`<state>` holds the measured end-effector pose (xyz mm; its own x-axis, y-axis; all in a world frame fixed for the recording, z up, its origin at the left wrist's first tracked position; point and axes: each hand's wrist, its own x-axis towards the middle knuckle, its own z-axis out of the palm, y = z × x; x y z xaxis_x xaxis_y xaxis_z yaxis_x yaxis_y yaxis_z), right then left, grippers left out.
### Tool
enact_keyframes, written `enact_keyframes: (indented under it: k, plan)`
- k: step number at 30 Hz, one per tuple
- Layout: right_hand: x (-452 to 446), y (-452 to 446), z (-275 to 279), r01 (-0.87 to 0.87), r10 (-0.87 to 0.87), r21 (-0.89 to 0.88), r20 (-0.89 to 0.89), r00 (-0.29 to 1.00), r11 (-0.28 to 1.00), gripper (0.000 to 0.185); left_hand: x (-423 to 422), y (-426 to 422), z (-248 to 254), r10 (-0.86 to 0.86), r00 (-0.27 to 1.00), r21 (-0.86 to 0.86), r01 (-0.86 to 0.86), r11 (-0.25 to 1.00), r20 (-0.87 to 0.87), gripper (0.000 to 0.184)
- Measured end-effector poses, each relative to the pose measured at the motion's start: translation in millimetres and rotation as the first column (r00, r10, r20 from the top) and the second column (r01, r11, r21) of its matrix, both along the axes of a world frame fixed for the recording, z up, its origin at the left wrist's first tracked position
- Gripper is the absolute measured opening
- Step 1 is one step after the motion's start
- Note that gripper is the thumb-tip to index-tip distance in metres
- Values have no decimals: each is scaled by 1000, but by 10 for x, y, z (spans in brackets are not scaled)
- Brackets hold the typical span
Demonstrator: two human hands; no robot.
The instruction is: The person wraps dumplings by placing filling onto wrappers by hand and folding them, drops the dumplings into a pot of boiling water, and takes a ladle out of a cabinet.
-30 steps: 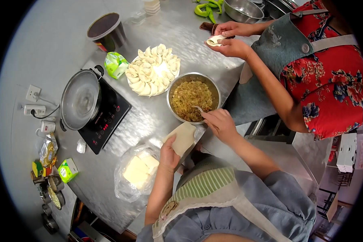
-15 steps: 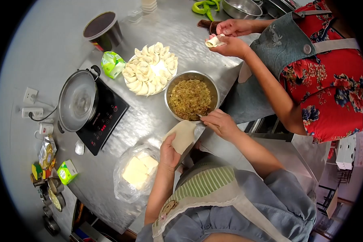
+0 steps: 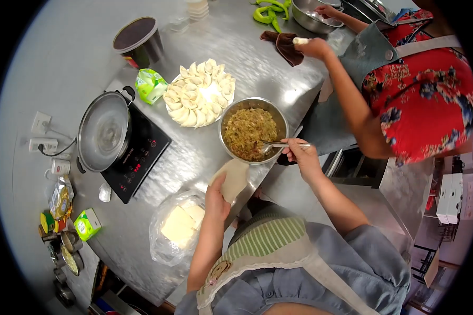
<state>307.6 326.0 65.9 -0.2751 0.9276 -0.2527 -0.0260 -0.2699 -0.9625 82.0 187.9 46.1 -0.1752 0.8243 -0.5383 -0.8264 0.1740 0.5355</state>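
My left hand holds a thin, pale dumpling wrapper near the table edge, just below the metal bowl. In my right hand is a metal spoon, gripped by its handle. The spoon's head rests in the brownish-green chopped filling at the bowl's lower right side. Left of the bowl, a round plate carries a ring of folded dumplings. Stacked square wrappers lie in a clear plastic bag to the left of my left hand.
A pan sits on a black induction cooker at left. Behind are a tissue pack and a dark tub. A co-worker's hand holds a dumpling by a brown cloth; their other reaches into a steel bowl.
My right hand has risen slightly and moved right, and more of the spoon shows. The wrapper has tilted in my left hand. The co-worker's hands have moved apart, one into the steel bowl.
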Motion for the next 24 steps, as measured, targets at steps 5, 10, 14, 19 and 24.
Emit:
enact_keyframes:
  k: [5, 10, 14, 19, 24]
  plan:
    - [-22, 54, 126, -13, 8, -44, -130, 992, 999, 34, -54, 167, 235, -70, 997, 58, 67, 996, 45, 43]
    - [-49, 85, 252, -127, 56, -160, -391, 919, 979, 33, -7, 449, 275, -102, 986, 121, 87, 989, 130, 43]
    - [-68, 112, 231, -149, 93, -118, -384, 919, 982, 32, 23, 529, 387, -140, 979, 155, 117, 981, 147, 45]
    - [-133, 95, 119, -208, 96, -138, -564, 820, 968, 25, 11, 567, 512, -161, 970, 215, 121, 969, 181, 46]
    - [-96, 73, -74, -297, 96, -199, -661, 744, 934, 18, -48, 576, 511, -165, 949, 204, 111, 973, 268, 48]
